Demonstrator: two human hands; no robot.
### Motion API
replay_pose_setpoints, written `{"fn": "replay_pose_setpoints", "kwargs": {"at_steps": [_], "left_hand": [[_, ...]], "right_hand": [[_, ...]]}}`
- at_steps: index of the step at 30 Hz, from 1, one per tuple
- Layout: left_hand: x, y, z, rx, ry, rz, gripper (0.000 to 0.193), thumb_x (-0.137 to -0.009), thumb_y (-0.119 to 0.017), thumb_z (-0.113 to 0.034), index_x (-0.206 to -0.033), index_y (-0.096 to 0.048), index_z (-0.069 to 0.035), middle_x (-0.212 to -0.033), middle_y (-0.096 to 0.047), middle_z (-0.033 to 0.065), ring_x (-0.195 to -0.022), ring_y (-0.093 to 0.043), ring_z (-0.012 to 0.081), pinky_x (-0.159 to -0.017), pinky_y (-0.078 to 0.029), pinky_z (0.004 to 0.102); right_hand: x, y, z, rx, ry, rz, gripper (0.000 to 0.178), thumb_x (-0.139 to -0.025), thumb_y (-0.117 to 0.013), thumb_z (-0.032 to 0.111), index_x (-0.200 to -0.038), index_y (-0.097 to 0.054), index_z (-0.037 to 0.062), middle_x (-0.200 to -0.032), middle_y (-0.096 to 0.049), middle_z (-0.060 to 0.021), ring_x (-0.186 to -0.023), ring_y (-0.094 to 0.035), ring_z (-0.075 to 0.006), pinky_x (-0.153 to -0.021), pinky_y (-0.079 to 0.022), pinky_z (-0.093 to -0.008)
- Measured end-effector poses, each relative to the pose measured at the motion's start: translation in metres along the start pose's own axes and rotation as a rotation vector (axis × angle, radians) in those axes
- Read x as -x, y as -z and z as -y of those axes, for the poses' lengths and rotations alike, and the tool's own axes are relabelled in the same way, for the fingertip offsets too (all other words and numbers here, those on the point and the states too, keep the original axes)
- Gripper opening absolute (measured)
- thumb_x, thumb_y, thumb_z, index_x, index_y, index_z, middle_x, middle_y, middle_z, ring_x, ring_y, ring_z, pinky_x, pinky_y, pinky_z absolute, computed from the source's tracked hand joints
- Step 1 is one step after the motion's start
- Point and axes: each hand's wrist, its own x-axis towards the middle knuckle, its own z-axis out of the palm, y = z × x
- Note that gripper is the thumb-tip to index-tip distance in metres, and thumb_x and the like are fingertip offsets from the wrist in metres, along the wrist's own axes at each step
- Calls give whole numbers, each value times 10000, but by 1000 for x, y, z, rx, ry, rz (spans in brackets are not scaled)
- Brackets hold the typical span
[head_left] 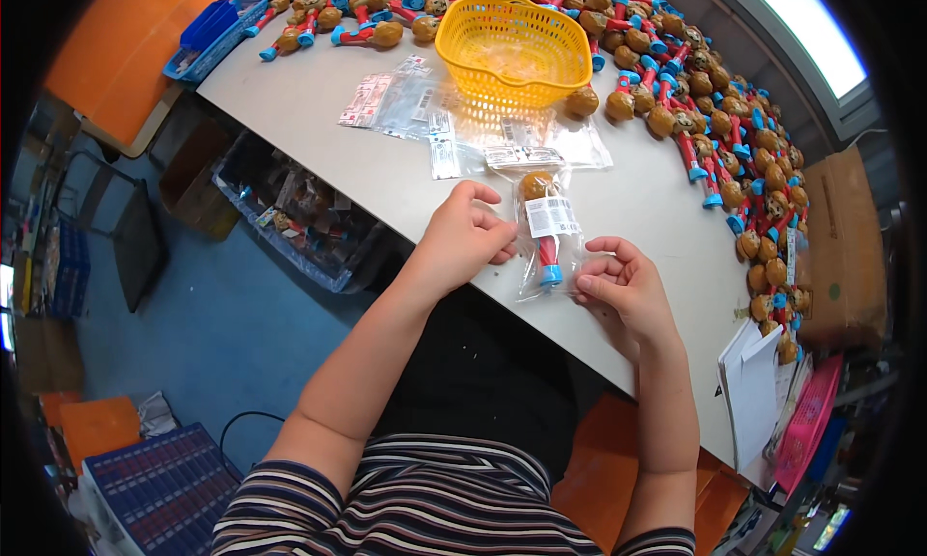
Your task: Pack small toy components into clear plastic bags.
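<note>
A clear plastic bag [570,252] lies on the table in front of me. Inside it is a toy with a round brown head [537,184], a red handle and a blue base, partly covered by a white printed label [551,217]. My left hand [465,236] has its fingers bent, with thumb and fingertips closed at the bag's left edge. At the lower right edge of the bag, my right hand [621,284] pinches the plastic between thumb and fingers. Beyond the bag lie several flat, clear bags with labels [443,156].
A yellow plastic basket [513,81] stands beyond the flat bags. Many unbagged brown, red and blue toys [719,122] are heaped along the far and right sides. A blue tray [217,37] sits at the far left corner, white papers [751,387] at the right edge.
</note>
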Motion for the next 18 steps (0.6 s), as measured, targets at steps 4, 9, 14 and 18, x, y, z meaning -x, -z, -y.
{"fn": "replay_pose_setpoints", "kwargs": {"at_steps": [4, 9, 14, 18], "left_hand": [[-4, -4, 4, 65, 1, 22, 338, -864, -658, -9, -1120, -439, -1, -859, -636, 99, -757, -669, 159, -663, -576, 268], [-11, 1, 8, 61, -48, 43, 267, -870, -652, -7, -1037, -445, -28, -845, -620, 78, -725, -654, 141, -645, -565, 269], [-11, 6, 7, 36, -93, 87, 279, -871, -665, -19, -1054, -454, -25, -849, -628, 73, -714, -645, 128, -635, -551, 263], [10, -7, 1, -87, -42, 2, 336, -870, -679, -30, -1112, -448, 5, -827, -652, 88, -699, -649, 131, -621, -533, 253]], "right_hand": [[0, -1, -1, -9, 0, -12, 382, -845, -701, -38, -1178, -515, -13, -858, -676, -91, -736, -665, -156, -680, -567, -272], [4, -4, 2, -47, -2, -9, 358, -848, -697, -40, -1158, -520, -10, -861, -679, -92, -734, -664, -151, -682, -567, -269], [3, 0, 1, -61, 12, -24, 343, -851, -692, -43, -1146, -522, -7, -856, -678, -88, -739, -666, -147, -687, -566, -262], [1, 1, -2, -33, 24, -14, 348, -851, -693, -42, -1152, -521, -8, -860, -678, -88, -756, -672, -149, -695, -567, -255]]}}
